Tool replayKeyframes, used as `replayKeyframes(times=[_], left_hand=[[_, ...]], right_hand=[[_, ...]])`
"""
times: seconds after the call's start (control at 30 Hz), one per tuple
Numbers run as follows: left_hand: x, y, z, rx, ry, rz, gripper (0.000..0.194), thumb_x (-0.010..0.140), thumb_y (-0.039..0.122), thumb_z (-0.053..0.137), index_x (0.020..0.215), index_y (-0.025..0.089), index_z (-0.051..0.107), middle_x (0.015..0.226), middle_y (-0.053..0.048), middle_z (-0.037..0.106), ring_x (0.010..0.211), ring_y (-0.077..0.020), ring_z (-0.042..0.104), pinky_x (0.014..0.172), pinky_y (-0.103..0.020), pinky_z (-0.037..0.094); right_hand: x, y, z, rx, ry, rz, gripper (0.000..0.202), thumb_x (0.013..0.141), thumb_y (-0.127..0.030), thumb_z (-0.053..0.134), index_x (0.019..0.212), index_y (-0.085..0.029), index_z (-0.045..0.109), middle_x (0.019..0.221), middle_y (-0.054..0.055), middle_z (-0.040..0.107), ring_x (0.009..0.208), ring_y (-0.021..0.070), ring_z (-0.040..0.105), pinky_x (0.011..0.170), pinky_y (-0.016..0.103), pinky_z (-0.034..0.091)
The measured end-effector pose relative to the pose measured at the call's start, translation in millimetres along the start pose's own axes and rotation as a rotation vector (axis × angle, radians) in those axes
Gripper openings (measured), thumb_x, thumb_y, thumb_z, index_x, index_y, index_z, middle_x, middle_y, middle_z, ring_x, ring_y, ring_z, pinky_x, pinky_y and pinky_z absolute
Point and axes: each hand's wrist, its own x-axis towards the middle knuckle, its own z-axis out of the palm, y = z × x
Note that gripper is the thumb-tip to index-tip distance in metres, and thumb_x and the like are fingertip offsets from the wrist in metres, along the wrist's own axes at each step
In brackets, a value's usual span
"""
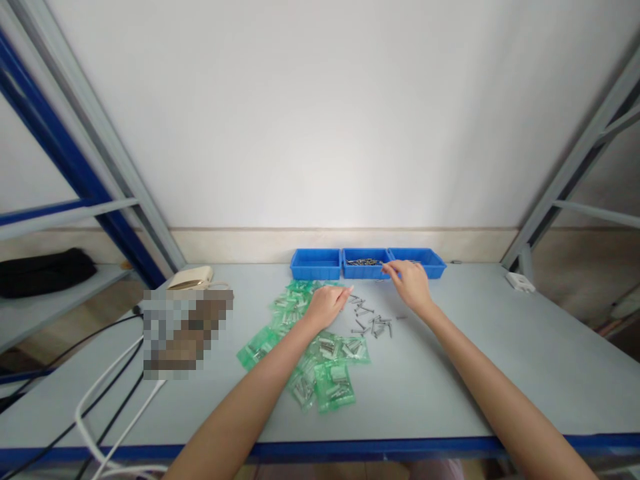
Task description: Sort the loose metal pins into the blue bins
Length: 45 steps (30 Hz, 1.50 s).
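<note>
My left hand (327, 307) is closed beside the green plastic bags (290, 303), its fingertips pointing right over the table. What it holds, if anything, is hidden. My right hand (411, 285) is raised in a pinch in front of the blue bins, at the border of the middle and right ones; anything between its fingertips is too small to make out. Between and below the hands lie several loose screws (377, 325). More long, thin metal pieces fill part of the middle blue bin (367, 272). Green bags of hardware (335, 387) also lie under and near my left forearm.
The left blue bin (316, 269) and right blue bin (435, 268) stand in a row against the wall. A cream box (191, 277), a blurred-out patch (187, 333) and white cables (83, 413) are at left. A white plug-like item (520, 283) sits far right.
</note>
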Motion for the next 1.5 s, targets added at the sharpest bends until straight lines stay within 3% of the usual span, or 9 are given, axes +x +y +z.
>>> replayKeyframes(times=[0.1,0.2,0.27,0.43,0.7,0.87,1.1,1.27,1.5], left_hand=[[0,-2,-0.6,0.026,-0.004,-0.01,0.051,0.094,0.037,0.027,0.053,0.017,0.052,0.055,0.0,0.058,0.06,-0.0128,0.057,0.065,-0.023,0.035],[0,0,0.3,0.059,-0.014,-0.003,0.049,0.093,0.036,0.029,0.054,0.017,0.053,0.056,0.0,0.058,0.06,-0.0131,0.056,0.064,-0.023,0.035],[0,2,1.1,0.08,-0.022,0.009,0.048,0.093,0.035,0.03,0.055,0.017,0.053,0.056,-0.001,0.058,0.06,-0.0134,0.056,0.064,-0.023,0.035],[0,4,1.3,0.107,-0.037,0.036,0.048,0.093,0.036,0.029,0.056,0.017,0.054,0.058,-0.001,0.059,0.061,-0.0143,0.057,0.063,-0.024,0.036],[0,1,2.7,0.11,-0.05,0.023,0.048,0.093,0.037,0.03,0.057,0.017,0.055,0.059,-0.002,0.061,0.061,-0.0141,0.057,0.063,-0.023,0.037],[1,0,3.8,0.154,-0.072,0.027,0.046,0.094,0.036,0.029,0.063,0.017,0.057,0.062,-0.002,0.062,0.062,-0.0143,0.059,0.063,-0.023,0.038],[-1,2,6.5,0.287,-0.097,0.154,0.031,0.089,0.043,0.042,0.109,0.02,0.051,0.076,-0.002,0.066,0.072,-0.0177,0.063,0.066,-0.024,0.042],[-1,7,9.1,0.411,-0.161,0.247,0.027,0.094,0.033,0.031,0.097,0.018,0.054,0.082,-0.006,0.065,0.074,-0.0183,0.063,0.069,-0.026,0.044],[-1,5,9.8,0.383,-0.125,0.244,0.03,0.094,0.035,0.031,0.096,0.018,0.055,0.079,-0.005,0.064,0.072,-0.017,0.062,0.07,-0.026,0.044]], right_hand=[[17,37,-4,-0.214,0.066,0.142,0.036,0.091,-0.039,0.036,0.086,-0.022,0.067,0.097,0.006,0.065,0.09,0.0225,0.052,0.071,0.033,0.028],[19,58,-1,-0.345,0.165,0.141,0.032,0.089,-0.038,0.039,0.105,-0.022,0.062,0.118,0.01,0.055,0.1,0.0258,0.046,0.075,0.036,0.028],[13,56,4,-0.351,0.166,0.048,0.03,0.09,-0.035,0.039,0.106,-0.022,0.06,0.117,0.01,0.054,0.099,0.0243,0.045,0.076,0.036,0.028],[-5,27,23,-0.345,-0.109,-0.259,0.022,0.088,-0.028,0.043,0.096,-0.023,0.062,0.104,0.009,0.058,0.091,0.022,0.046,0.072,0.034,0.029],[-11,20,34,-0.351,-0.186,-0.148,0.023,0.089,-0.023,0.04,0.085,-0.019,0.062,0.099,0.013,0.059,0.093,0.0247,0.047,0.071,0.035,0.031],[-17,18,29,-0.174,-0.268,-0.083,0.013,0.085,-0.023,0.049,0.081,-0.019,0.061,0.092,0.008,0.062,0.091,0.0231,0.05,0.073,0.033,0.031],[-19,-6,22,0.334,-0.369,-0.024,0.015,0.083,-0.025,0.048,0.082,-0.019,0.061,0.082,0.001,0.066,0.077,0.0146,0.057,0.072,0.027,0.038],[-21,-20,31,0.786,-0.419,0.005,0.017,0.078,-0.032,0.053,0.08,-0.016,0.06,0.076,0.002,0.065,0.071,0.0139,0.057,0.067,0.026,0.042],[-24,-21,38,0.986,-0.48,0.142,0.03,0.076,-0.043,0.055,0.086,-0.014,0.058,0.074,0.004,0.064,0.064,0.0134,0.056,0.057,0.025,0.043]])
